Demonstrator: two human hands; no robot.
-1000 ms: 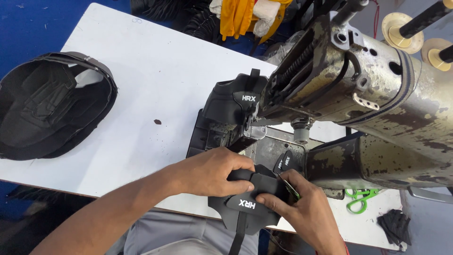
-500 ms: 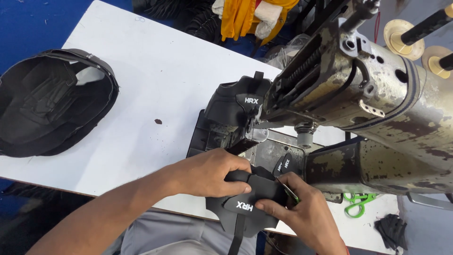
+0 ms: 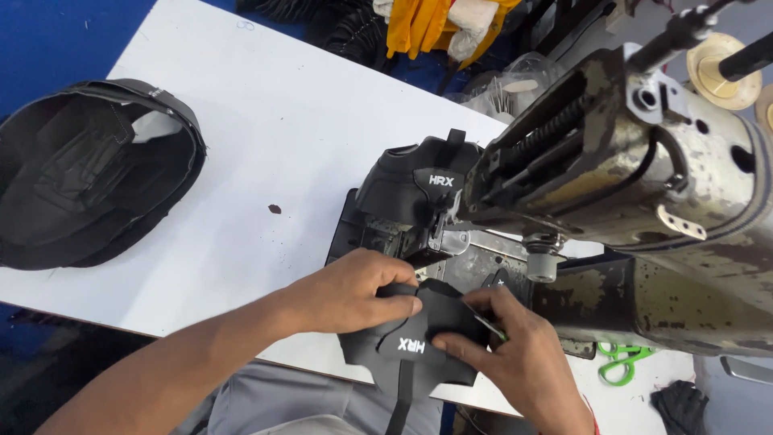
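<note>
Presently black shoe piece (image 3: 411, 342) pinched by left hand (image 3: 354, 290) and right hand (image 3: 507, 354); fingers possibly caught beneath sewing machine (image 3: 644, 193) needle just beyond hands.

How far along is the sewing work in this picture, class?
Done, it seems: one black padded piece lies behind the needle of the sewing machine. In hand: the left hand and right hand hold a second black piece before the needle. Left: a black pile waits on the white table.
</note>
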